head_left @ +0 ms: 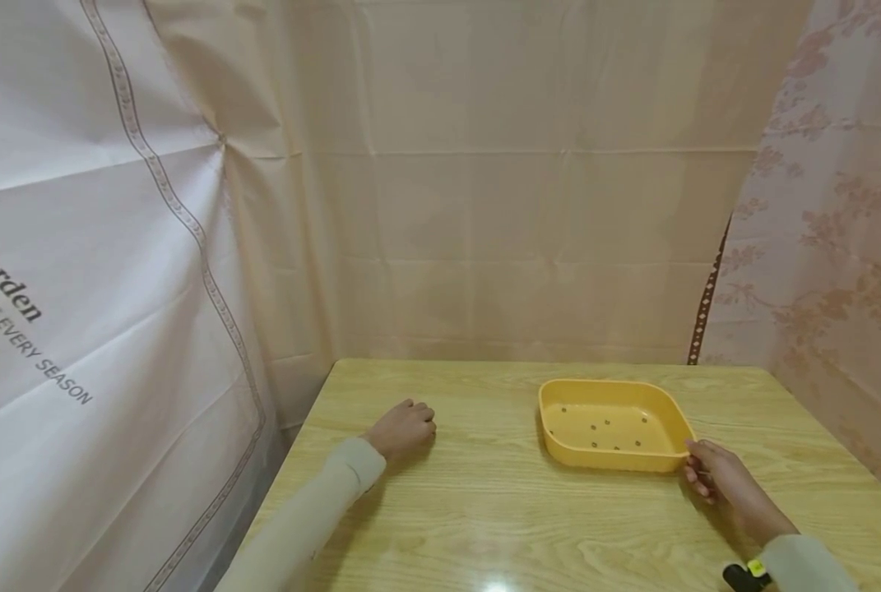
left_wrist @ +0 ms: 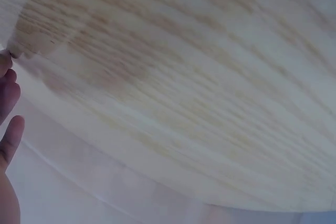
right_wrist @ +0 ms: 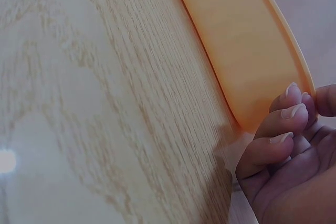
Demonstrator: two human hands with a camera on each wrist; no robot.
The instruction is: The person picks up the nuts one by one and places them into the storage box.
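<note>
A shallow yellow plastic tray [head_left: 610,459] stands on the right half of the table, with several small dark ring-like spots on its inner floor, too small to identify. My right hand [head_left: 729,481] pinches the rim at its near right corner. In the right wrist view, the right thumb and index finger meet at the edge of the tray wall [right_wrist: 236,35], while the other fingers curl below. My left hand [head_left: 403,429] is at the table's left part, apart from the tray, its fingers loosely bent and holding nothing. The left wrist view shows only some left fingers [left_wrist: 9,95] at its edge.
The wood-grain table [head_left: 484,510] has a back edge against a hanging beige cloth [head_left: 521,205]. A printed white cloth [head_left: 114,271] hangs on the left, a floral one [head_left: 847,247] on the right. A black strap piece [head_left: 744,577] shows by the right sleeve.
</note>
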